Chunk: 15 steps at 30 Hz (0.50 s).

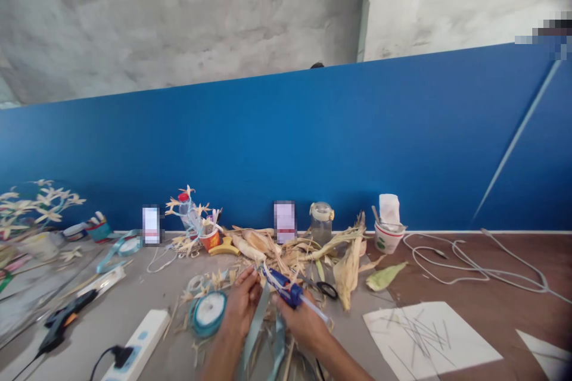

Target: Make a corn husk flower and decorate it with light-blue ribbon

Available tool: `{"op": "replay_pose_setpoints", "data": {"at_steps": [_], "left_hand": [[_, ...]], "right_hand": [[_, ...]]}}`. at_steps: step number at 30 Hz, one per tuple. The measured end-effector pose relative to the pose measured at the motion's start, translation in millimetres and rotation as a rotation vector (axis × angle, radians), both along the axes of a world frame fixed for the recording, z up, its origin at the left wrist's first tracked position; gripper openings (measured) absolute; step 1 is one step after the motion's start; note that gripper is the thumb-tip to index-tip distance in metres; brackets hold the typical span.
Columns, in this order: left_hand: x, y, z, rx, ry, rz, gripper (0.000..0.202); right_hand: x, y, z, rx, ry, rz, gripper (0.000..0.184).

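Note:
My right hand (pixel 301 315) is wrapped round a blue hot glue gun (pixel 286 287), a clear glue stick (pixel 315 308) poking from its rear. The gun's nozzle points up and left, close to the fingertips of my left hand (pixel 245 297). That hand is closed in a pinch; what sits between its fingers is too small to make out. A light blue ribbon (pixel 257 324) hangs down between my hands. Beside my left wrist lies a spool of teal ribbon (pixel 210 311). Dried corn husks (pixel 259 245) are heaped just beyond my hands.
Black scissors (pixel 328 290) lie right of the glue gun. White paper (pixel 431 339) with thin wires is at right. A power strip (pixel 138 345) and a black glue gun (pixel 67 317) lie left. A jar (pixel 322 223), cup (pixel 388 238) and phones stand by the blue partition (pixel 286 143).

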<state>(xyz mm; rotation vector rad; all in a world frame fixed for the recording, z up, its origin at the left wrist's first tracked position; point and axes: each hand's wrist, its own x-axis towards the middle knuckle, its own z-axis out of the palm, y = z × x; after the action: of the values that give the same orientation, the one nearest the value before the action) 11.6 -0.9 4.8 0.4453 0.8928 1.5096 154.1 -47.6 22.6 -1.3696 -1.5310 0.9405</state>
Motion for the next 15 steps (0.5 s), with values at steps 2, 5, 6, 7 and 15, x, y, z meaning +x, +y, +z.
{"op": "replay_pose_setpoints", "data": {"at_steps": [2, 5, 6, 7, 15], "left_hand": [[0.1, -0.7, 0.8, 0.005, 0.017, -0.011, 0.028], [0.4, -0.8, 1.2, -0.003, 0.018, -0.013, 0.027], [0.5, -0.6, 1.0, -0.009, 0.010, -0.009, 0.026], [0.5, -0.3, 0.8, -0.015, 0.000, -0.004, 0.025], [0.3, -0.8, 1.0, -0.002, -0.041, -0.008, 0.026]], "right_hand": [[0.0, 0.1, 0.0, 0.000, 0.002, -0.011, 0.028], [-0.5, 0.2, -0.9, -0.008, 0.004, -0.020, 0.027], [-0.8, 0.2, -1.5, -0.008, 0.004, -0.015, 0.026], [-1.2, 0.0, -2.1, -0.005, 0.004, -0.007, 0.027], [-1.4, -0.4, -2.0, 0.010, 0.037, -0.006, 0.026]]}}
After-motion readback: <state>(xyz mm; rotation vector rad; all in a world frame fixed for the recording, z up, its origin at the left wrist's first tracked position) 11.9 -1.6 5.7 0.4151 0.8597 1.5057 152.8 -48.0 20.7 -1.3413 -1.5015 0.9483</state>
